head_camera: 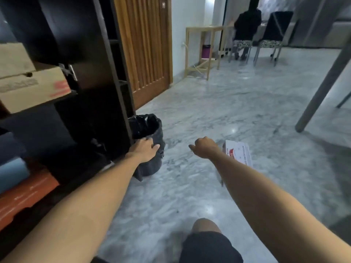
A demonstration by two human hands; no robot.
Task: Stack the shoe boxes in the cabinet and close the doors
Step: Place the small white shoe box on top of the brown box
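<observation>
My left hand (145, 149) rests on the lower edge of the dark cabinet door (112, 76), right at the black-lined bin (150, 141) that stands against the cabinet (57, 35); my fingers (154, 147) lie fairly straight along that edge, though I cannot tell whether they curl round it. My right hand (204, 148) hangs in the air beside the bin, out over the marble floor (209, 103), fingers curled in with nothing in them. Just past that hand, farther from the cabinet, a white shoe box with red print (238, 151) lies tilted on the floor, partly hidden behind my forearm. Inside the cabinet, two cardboard shoe boxes (32, 86) sit stacked on a shelf, and below them a blue box (11, 171) lies on an orange box (24, 194). The cabinet stands open. Next to the cabinet is a slatted wooden door (148, 44). Well beyond it, a person in dark clothes (247, 21) sits on a chair by a pale wooden stand (201, 40). My knee and dark shorts (209, 243) show at the bottom of the view.
</observation>
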